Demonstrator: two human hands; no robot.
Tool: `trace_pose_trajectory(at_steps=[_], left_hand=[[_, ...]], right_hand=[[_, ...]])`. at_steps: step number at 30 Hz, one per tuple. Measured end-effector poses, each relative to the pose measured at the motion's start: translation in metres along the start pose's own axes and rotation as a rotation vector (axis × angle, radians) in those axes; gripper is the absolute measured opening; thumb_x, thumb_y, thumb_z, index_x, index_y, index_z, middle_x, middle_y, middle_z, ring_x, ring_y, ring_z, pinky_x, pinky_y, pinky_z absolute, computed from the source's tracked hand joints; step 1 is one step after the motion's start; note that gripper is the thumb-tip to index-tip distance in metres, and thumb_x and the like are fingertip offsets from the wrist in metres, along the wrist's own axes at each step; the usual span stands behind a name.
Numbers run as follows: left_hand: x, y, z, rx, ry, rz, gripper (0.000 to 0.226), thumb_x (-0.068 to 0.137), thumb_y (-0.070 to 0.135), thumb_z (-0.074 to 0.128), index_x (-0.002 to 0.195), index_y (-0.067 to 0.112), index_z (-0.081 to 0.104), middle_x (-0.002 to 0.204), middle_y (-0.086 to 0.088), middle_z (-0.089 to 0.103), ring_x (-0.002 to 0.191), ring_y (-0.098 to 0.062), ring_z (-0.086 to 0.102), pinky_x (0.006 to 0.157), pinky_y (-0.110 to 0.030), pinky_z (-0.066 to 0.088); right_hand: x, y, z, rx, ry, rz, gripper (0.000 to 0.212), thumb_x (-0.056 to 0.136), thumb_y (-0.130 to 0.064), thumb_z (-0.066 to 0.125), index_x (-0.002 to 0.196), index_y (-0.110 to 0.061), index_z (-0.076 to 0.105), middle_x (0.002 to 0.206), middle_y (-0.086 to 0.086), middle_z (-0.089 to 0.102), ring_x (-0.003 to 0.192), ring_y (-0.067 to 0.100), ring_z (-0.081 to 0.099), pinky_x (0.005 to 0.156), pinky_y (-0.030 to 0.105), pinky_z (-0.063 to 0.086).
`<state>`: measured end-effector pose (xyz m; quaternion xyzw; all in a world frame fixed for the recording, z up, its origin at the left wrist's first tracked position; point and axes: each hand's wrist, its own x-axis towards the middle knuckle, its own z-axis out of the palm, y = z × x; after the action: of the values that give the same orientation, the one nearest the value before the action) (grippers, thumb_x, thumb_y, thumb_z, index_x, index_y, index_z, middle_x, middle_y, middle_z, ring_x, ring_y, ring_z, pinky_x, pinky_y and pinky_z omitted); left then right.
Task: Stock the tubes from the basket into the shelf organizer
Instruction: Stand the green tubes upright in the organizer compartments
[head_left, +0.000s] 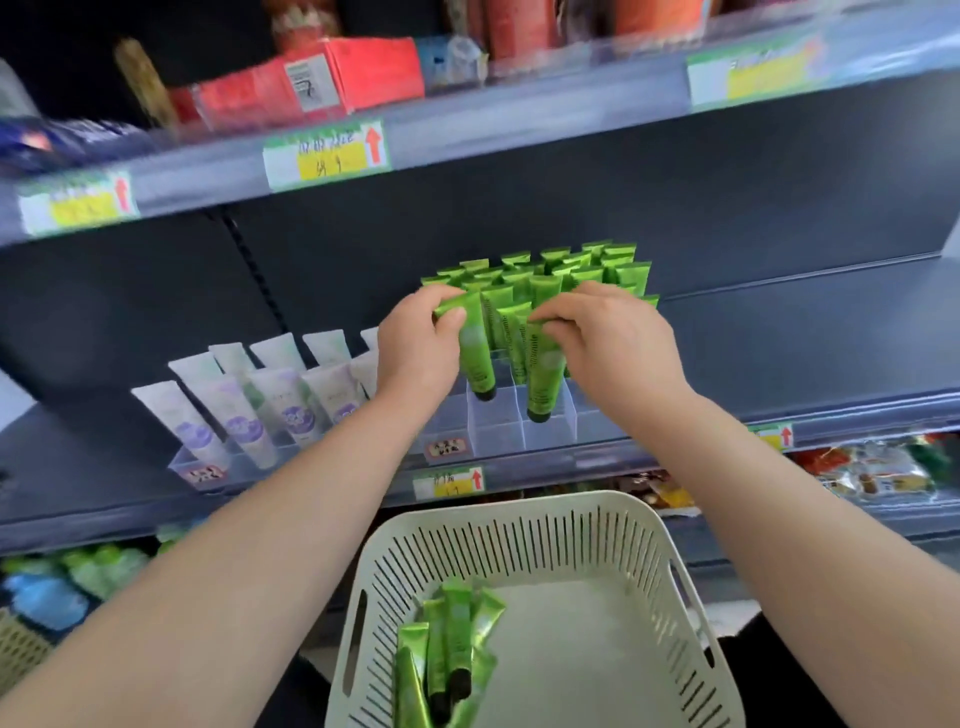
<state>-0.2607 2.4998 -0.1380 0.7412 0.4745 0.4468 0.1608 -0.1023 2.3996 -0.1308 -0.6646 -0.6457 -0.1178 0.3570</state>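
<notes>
The left hand (415, 338) pinches the crimped top of a green tube (477, 358) between thumb and curled fingers, holding it cap-down at the mouth of a front compartment of the clear organizer (496, 431). Just to its right, the right hand (608, 338) pinches a second green tube (544, 384) the same way, its cap dipping into the neighbouring compartment. Farther back, the organizer is packed with upright stocked tubes (571, 270). It sits on a dark shelf (779, 338), with white tubes (244, 410) standing to its left. Nearer, below the arms, a pale slotted basket (519, 519) holds several loose tubes (452, 649) on its left side.
</notes>
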Motion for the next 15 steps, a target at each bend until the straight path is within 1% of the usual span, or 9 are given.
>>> trace_pose_trajectory(at_steps=[4, 6, 8, 9, 11, 15], left_hand=[[0.03, -0.007, 0.018, 0.07, 0.007, -0.006, 0.023, 0.095, 0.013, 0.056, 0.115, 0.016, 0.066, 0.109, -0.004, 0.066, 0.092, -0.015, 0.056, 0.077, -0.019, 0.035], [0.042, -0.014, 0.028, 0.104, -0.025, -0.008, 0.023, 0.095, 0.014, 0.055, 0.115, 0.017, 0.066, 0.109, -0.005, 0.065, 0.086, -0.012, 0.052, 0.072, -0.015, 0.032], [0.05, -0.023, 0.039, 0.117, -0.087, -0.024, 0.023, 0.095, 0.013, 0.054, 0.114, 0.017, 0.067, 0.106, -0.006, 0.065, 0.078, -0.012, 0.05, 0.064, -0.014, 0.03], [0.054, -0.028, 0.045, 0.129, -0.119, -0.037, 0.023, 0.095, 0.013, 0.054, 0.114, 0.018, 0.067, 0.105, -0.006, 0.064, 0.077, -0.014, 0.05, 0.063, -0.015, 0.03], [0.059, -0.038, 0.054, 0.16, -0.168, -0.067, 0.023, 0.096, 0.013, 0.053, 0.113, 0.019, 0.067, 0.106, -0.006, 0.063, 0.079, -0.015, 0.05, 0.066, -0.019, 0.032], [0.065, -0.053, 0.068, 0.189, -0.223, -0.092, 0.024, 0.098, 0.012, 0.049, 0.114, 0.019, 0.066, 0.11, -0.008, 0.062, 0.083, -0.017, 0.049, 0.068, -0.023, 0.033]], right_hand=[[0.013, 0.009, 0.009, -0.042, -0.024, -0.011, 0.026, 0.096, -0.019, 0.048, 0.109, -0.029, 0.069, 0.099, -0.004, 0.065, 0.094, 0.023, 0.058, 0.068, 0.034, 0.047], [0.017, 0.014, 0.015, -0.044, -0.023, -0.01, 0.026, 0.096, -0.019, 0.048, 0.108, -0.03, 0.069, 0.097, -0.004, 0.065, 0.091, 0.023, 0.058, 0.066, 0.032, 0.043], [0.019, 0.017, 0.019, -0.042, -0.017, -0.007, 0.026, 0.096, -0.018, 0.049, 0.108, -0.03, 0.069, 0.096, -0.004, 0.065, 0.09, 0.022, 0.058, 0.064, 0.031, 0.039], [0.02, 0.018, 0.021, -0.04, -0.015, -0.006, 0.026, 0.096, -0.018, 0.05, 0.108, -0.03, 0.069, 0.096, -0.005, 0.065, 0.09, 0.022, 0.058, 0.064, 0.03, 0.039], [0.021, 0.02, 0.023, -0.032, -0.013, -0.006, 0.025, 0.096, -0.018, 0.051, 0.107, -0.03, 0.07, 0.096, -0.005, 0.065, 0.09, 0.021, 0.058, 0.065, 0.03, 0.04], [0.026, 0.022, 0.025, -0.021, -0.018, 0.0, 0.024, 0.095, -0.019, 0.052, 0.106, -0.03, 0.07, 0.096, -0.005, 0.066, 0.091, 0.021, 0.058, 0.066, 0.033, 0.045]])
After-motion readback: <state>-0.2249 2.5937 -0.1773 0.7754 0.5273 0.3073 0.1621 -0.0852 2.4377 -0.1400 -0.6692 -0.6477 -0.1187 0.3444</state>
